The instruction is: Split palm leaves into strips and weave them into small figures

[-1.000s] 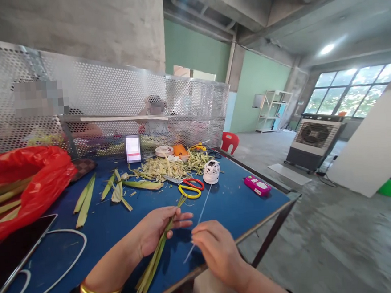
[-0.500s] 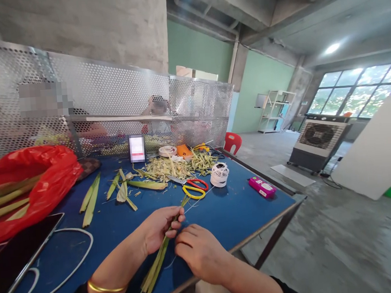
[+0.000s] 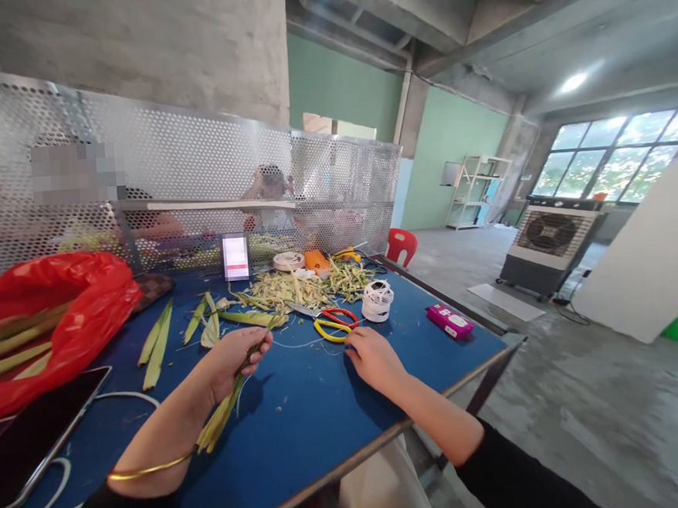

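Observation:
My left hand (image 3: 239, 361) is closed around a bundle of green and yellowish leaf strips (image 3: 220, 421), held slantwise above the blue table. The strips' lower ends fan out near my wrist, and their tips poke out past my fingers. A thin white string (image 3: 299, 344) runs from near the bundle toward the scissors. My right hand (image 3: 375, 360) is curled, fingertips beside the yellow handle loop; what they grip, if anything, is hidden. The scissors (image 3: 333, 325) have one red and one yellow handle. Just behind them stands a white string spool (image 3: 377, 301).
A leaf-filled red plastic bag (image 3: 95, 290) and a dark phone (image 3: 44, 437) with white cable are at left. Leaf scraps (image 3: 289, 288) lie heaped at the back, before a perforated metal screen (image 3: 193, 156). A magenta box (image 3: 449, 321) sits near the right edge.
My left hand has moved left and slightly up with the leaf bundle. My right hand has left the bundle's side and moved right and forward to the scissors' yellow handle.

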Tool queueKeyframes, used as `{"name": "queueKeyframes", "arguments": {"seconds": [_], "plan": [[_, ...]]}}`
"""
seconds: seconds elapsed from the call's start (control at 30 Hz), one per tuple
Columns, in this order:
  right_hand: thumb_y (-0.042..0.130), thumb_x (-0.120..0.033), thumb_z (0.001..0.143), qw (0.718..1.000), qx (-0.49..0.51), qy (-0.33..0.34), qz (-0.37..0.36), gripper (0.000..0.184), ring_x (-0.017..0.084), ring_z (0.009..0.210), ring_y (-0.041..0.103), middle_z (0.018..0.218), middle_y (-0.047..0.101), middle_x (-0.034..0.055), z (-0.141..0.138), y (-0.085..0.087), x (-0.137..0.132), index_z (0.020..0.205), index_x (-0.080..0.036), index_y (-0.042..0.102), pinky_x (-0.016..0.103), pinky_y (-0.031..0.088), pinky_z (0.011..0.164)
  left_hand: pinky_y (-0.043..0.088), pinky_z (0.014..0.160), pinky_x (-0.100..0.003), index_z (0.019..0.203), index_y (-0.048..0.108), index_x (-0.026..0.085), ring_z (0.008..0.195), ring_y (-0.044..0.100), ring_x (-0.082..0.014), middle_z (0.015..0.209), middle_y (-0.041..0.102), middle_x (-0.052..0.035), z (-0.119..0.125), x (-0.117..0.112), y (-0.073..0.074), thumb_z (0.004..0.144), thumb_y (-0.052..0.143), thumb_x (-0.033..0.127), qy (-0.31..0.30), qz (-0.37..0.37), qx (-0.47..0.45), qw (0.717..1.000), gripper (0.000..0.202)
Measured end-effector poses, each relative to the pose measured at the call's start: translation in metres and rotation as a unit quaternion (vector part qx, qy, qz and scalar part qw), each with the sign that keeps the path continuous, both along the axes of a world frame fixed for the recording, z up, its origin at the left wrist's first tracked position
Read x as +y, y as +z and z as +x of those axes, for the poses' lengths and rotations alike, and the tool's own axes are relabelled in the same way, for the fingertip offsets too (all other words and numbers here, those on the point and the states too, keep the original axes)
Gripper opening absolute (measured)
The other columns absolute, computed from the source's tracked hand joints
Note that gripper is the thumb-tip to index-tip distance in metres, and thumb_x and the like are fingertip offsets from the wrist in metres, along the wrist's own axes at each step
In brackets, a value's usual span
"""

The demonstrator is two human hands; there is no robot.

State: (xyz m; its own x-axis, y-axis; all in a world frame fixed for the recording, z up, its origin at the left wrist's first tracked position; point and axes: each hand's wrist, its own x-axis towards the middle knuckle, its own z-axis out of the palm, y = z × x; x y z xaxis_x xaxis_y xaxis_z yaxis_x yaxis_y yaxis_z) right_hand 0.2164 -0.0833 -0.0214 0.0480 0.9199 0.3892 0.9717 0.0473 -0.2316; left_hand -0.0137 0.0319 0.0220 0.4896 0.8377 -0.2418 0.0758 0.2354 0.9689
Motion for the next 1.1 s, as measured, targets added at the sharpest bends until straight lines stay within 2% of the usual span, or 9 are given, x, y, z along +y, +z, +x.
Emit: {"name": "queueKeyframes", "arguments": {"seconds": [0.17, 0.33, 0.47, 0.6, 0.67, 0.77, 0.87, 0.97, 1.1], "plan": [[0.051, -0.012, 0.081, 0.999, -0.041, 0.001, -0.017, 0.020, 0.024, 0.099, 0.056, 0.101, 0.064, 0.0156, -0.011, 0.001, 0.039, 0.096, -0.011, 0.065, 0.034, 0.042, 0.087, 0.018, 0.032, -0.012, 0.065, 0.054, 0.013, 0.038, 0.029, -0.0028, 0.054, 0.044, 0.0035, -0.002, 0.002, 0.001, 0.077, 0.054, 0.024, 0.023, -0.004, -0.021, 1.000, 0.017], [0.051, -0.030, 0.087, 0.999, -0.041, 0.012, -0.009, 0.020, 0.021, 0.098, 0.056, 0.102, 0.064, 0.0088, -0.024, 0.006, 0.032, 0.096, -0.018, 0.065, 0.031, 0.040, 0.087, 0.019, 0.033, -0.011, 0.068, 0.051, 0.014, 0.038, 0.029, -0.0020, 0.057, 0.043, 0.0049, -0.012, 0.007, 0.008, 0.079, 0.051, 0.022, 0.065, 0.007, -0.051, 0.997, 0.014], [0.035, -0.024, 0.095, 0.998, -0.023, -0.053, -0.023, 0.028, 0.022, 0.101, 0.054, 0.108, 0.061, 0.0129, -0.002, 0.023, 0.041, 0.105, -0.015, 0.060, 0.036, 0.039, 0.089, 0.019, 0.032, -0.011, 0.067, 0.051, 0.014, 0.037, 0.030, -0.0020, 0.056, 0.044, 0.0044, -0.015, 0.011, 0.007, 0.077, 0.053, 0.021, 0.075, 0.004, -0.054, 0.996, 0.013], [0.052, -0.023, 0.090, 0.991, -0.006, -0.070, -0.116, 0.022, 0.023, 0.099, 0.058, 0.105, 0.062, 0.0137, 0.020, 0.035, 0.080, 0.108, -0.015, 0.060, 0.035, 0.045, 0.086, 0.018, 0.031, -0.012, 0.066, 0.053, 0.013, 0.037, 0.030, -0.0025, 0.055, 0.045, 0.0033, -0.011, 0.009, 0.002, 0.073, 0.059, 0.023, 0.049, -0.003, -0.047, 0.998, 0.014], [0.055, -0.030, 0.089, 0.984, 0.005, -0.055, -0.167, 0.030, 0.021, 0.098, 0.059, 0.115, 0.058, 0.0092, 0.019, 0.034, 0.098, 0.116, -0.016, 0.055, 0.039, 0.050, 0.082, 0.018, 0.031, -0.012, 0.066, 0.053, 0.013, 0.037, 0.030, -0.0025, 0.054, 0.045, 0.0032, -0.010, 0.007, 0.002, 0.073, 0.060, 0.024, 0.035, -0.004, -0.046, 0.998, 0.015], [0.054, -0.031, 0.090, 0.978, 0.033, -0.041, -0.201, 0.031, 0.020, 0.098, 0.059, 0.118, 0.056, 0.0082, 0.011, 0.026, 0.115, 0.118, -0.017, 0.053, 0.041, 0.051, 0.082, 0.018, 0.032, -0.012, 0.066, 0.053, 0.013, 0.037, 0.029, -0.0023, 0.054, 0.045, 0.0035, -0.010, 0.004, 0.004, 0.073, 0.062, 0.026, 0.019, -0.005, -0.047, 0.999, 0.017], [0.054, -0.031, 0.090, 0.978, 0.082, -0.039, -0.186, 0.031, 0.020, 0.098, 0.059, 0.118, 0.056, 0.0085, 0.009, 0.016, 0.118, 0.117, -0.017, 0.054, 0.040, 0.051, 0.082, 0.018, 0.032, -0.012, 0.067, 0.053, 0.013, 0.038, 0.029, -0.0021, 0.055, 0.044, 0.0035, -0.011, 0.002, 0.008, 0.075, 0.059, 0.025, 0.011, -0.011, -0.052, 0.999, 0.016], [0.055, -0.031, 0.089, 0.978, 0.157, -0.049, -0.131, 0.032, 0.021, 0.098, 0.059, 0.117, 0.056, 0.0085, 0.018, 0.007, 0.116, 0.118, -0.016, 0.053, 0.041, 0.051, 0.082, 0.018, 0.033, -0.012, 0.067, 0.052, 0.013, 0.038, 0.029, -0.0018, 0.056, 0.043, 0.0037, -0.014, 0.003, 0.011, 0.078, 0.055, 0.024, 0.015, -0.012, -0.065, 0.998, 0.015], [0.054, -0.031, 0.090, 0.952, 0.295, -0.075, -0.034, 0.032, 0.021, 0.098, 0.059, 0.118, 0.056, 0.0086, 0.032, 0.001, 0.117, 0.118, -0.016, 0.053, 0.041, 0.051, 0.082, 0.018, 0.033, -0.012, 0.068, 0.051, 0.014, 0.037, 0.028, -0.0017, 0.056, 0.043, 0.0039, -0.023, 0.008, 0.014, 0.078, 0.053, 0.021, 0.029, -0.008, -0.090, 0.995, 0.013]]}}
